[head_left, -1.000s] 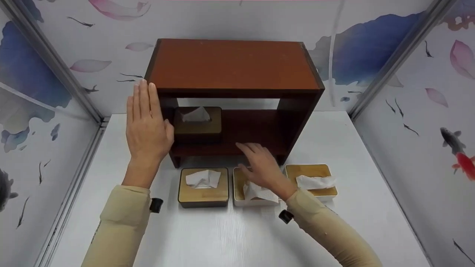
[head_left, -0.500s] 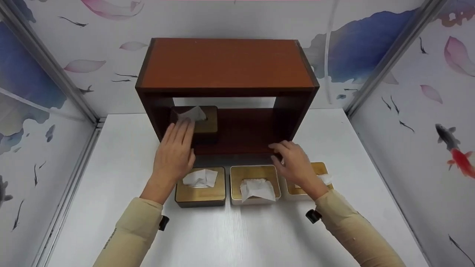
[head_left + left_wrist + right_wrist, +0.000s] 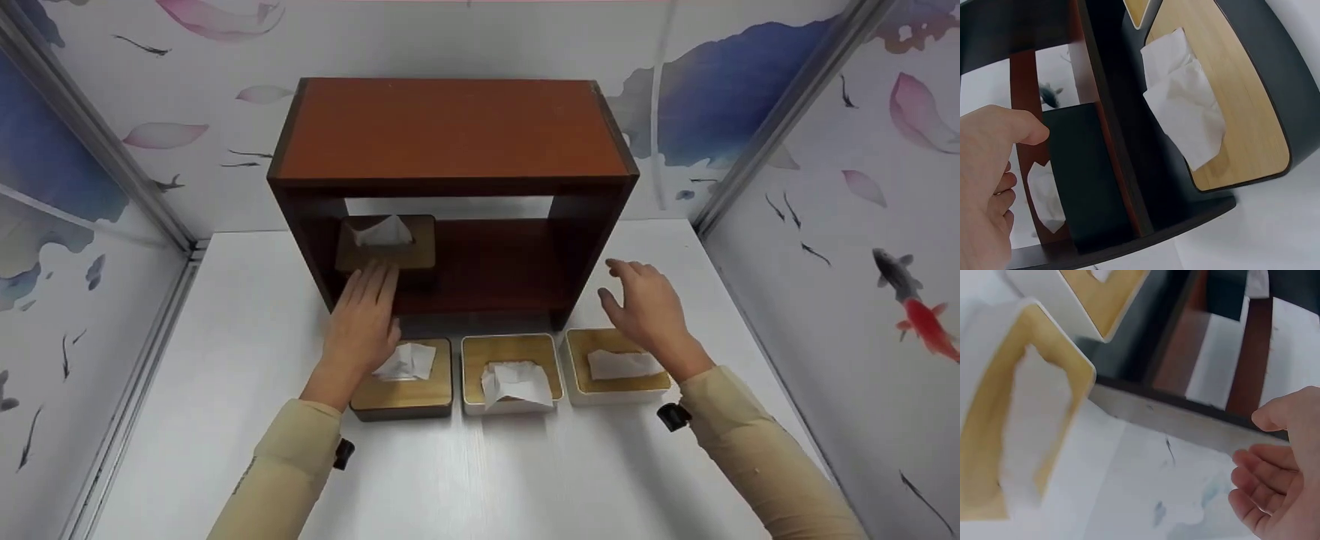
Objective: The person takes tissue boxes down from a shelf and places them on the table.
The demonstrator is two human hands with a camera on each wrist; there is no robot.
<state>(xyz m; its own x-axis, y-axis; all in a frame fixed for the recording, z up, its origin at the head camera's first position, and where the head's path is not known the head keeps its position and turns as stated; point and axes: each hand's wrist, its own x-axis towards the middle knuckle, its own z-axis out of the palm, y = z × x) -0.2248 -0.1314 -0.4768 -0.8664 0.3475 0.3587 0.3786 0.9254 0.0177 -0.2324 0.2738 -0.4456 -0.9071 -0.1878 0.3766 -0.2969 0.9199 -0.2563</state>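
A dark tissue box with a wood-look lid [image 3: 418, 253] sits at the left inside a brown wooden shelf unit [image 3: 457, 127], white tissue poking up. My left hand [image 3: 360, 319], fingers straight and together, overlaps that box's front edge in the head view. In the left wrist view its thumb is beside the box's dark side [image 3: 1089, 174]. Just right of the shelf unit, my right hand [image 3: 651, 311] hovers with fingers loosely bent and nothing in them. The right wrist view shows the same hand [image 3: 1283, 467] near the shelf's side edge.
Before the shelf unit stand a dark tissue box [image 3: 412, 391] at left, partly behind my left hand, a white-sided one [image 3: 517, 349] in the middle and another white-sided one [image 3: 604, 343] at right. Printed walls [image 3: 810, 225] enclose the white table [image 3: 465, 480].
My left hand has moved from outside the shelf's left side to the front of the box inside. My right hand has moved right, from over the middle box to beyond the shelf's right side.
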